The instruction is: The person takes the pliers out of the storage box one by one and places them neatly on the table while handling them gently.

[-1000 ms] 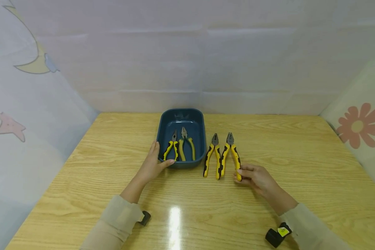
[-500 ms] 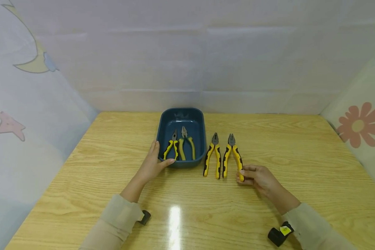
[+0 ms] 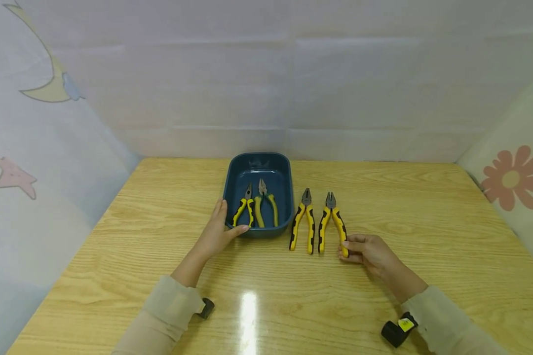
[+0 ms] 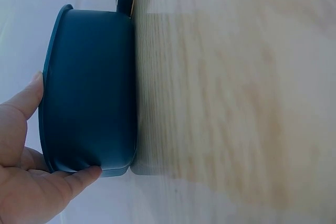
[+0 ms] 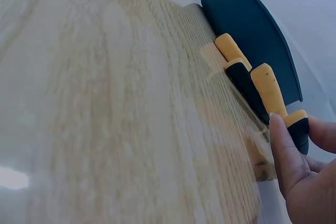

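My left hand [image 3: 214, 234] holds the near left corner of a dark blue tub [image 3: 281, 172], thumb over the front rim and fingers along the side; the left wrist view shows this too. Inside lie long-nose pliers [image 3: 250, 203] with yellow-black handles and combination pliers [image 3: 271, 203] with dull yellow-green handles. To the tub's right, other combination pliers [image 3: 311, 219] lie on the table, jaws pointing away. Beside them my right hand [image 3: 369, 252] pinches the right handle of a similar pair of combination pliers [image 3: 340, 221] between thumb and fingers. That pair's handles are spread.
The wooden table [image 3: 408, 207] reaches back to a pale cloth [image 3: 355, 88] hung behind it, with printed cloth on both sides. A black strap-on camera [image 3: 395, 334] is at the right wrist and another dark one [image 3: 207, 309] at the left.
The right hand has shifted slightly right with its combination pliers, widening the gap from the pair beside them. The left hand and the tub stay where they were.
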Demonstrator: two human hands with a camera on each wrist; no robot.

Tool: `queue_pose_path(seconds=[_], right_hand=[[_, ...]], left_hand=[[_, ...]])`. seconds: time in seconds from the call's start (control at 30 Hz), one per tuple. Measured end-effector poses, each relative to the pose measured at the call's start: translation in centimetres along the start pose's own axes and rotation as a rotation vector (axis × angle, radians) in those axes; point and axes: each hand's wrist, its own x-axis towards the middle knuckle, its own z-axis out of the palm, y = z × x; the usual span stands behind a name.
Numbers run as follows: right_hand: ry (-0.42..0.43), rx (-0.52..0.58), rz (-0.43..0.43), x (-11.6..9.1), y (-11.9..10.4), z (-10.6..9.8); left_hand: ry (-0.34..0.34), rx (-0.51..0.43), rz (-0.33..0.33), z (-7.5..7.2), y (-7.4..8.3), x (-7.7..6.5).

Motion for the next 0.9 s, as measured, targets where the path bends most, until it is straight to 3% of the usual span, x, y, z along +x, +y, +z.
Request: queue_pose_path(seconds=[0.9], right_hand=[[0.023, -0.082, 0.049, 0.36, 0.14, -0.37]], left_hand=[[-0.006, -0.013, -0.017, 0.03, 0.11, 0.0]])
